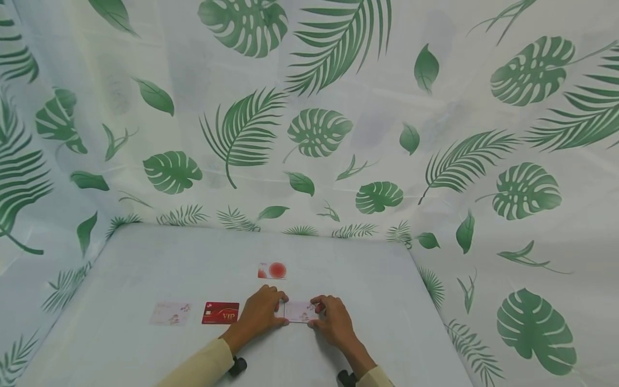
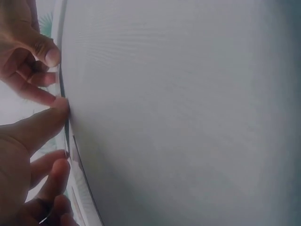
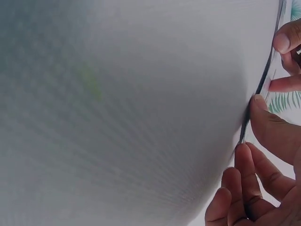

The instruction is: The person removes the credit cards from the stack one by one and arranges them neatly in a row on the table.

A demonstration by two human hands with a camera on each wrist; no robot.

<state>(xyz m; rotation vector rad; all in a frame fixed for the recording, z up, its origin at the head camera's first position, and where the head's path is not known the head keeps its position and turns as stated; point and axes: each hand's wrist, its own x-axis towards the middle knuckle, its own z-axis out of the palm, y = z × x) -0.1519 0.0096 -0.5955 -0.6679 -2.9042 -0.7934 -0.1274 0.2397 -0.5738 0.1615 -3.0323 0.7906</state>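
Centrally, low in the head view: one pale pink card (image 1: 299,312), floral print towards its right end, long edges running left to right, held between two hands. Dark line along its left end. Whether flat on the tabletop or slightly raised: not to be told.

Left hand (image 1: 259,313): bare, gripping the left end of said card, forefinger at the far corner, thumb at the near corner.

Right hand (image 1: 335,319): bare, gripping the right end likewise, forefinger at the far edge, thumb at the near edge. Both hands close together, with the card's printed face exposed between them.

Just beside the left hand, on its outer side: one dark red card (image 1: 220,313), lettered "VIP", small pale square near its left end, lying flat.

Farther left, apart from the red one: one faint floral card (image 1: 171,313), pale pink, lying flat.

Beyond the hands, towards the back: one white card (image 1: 272,270), large red disc on its right half.

Support for all: one white table (image 1: 396,306).

Also: two pale yellow sleeves (image 1: 205,361); two black wrist devices (image 1: 238,366), one at each wrist; behind, white sheeting (image 1: 309,177) printed with green leaves.
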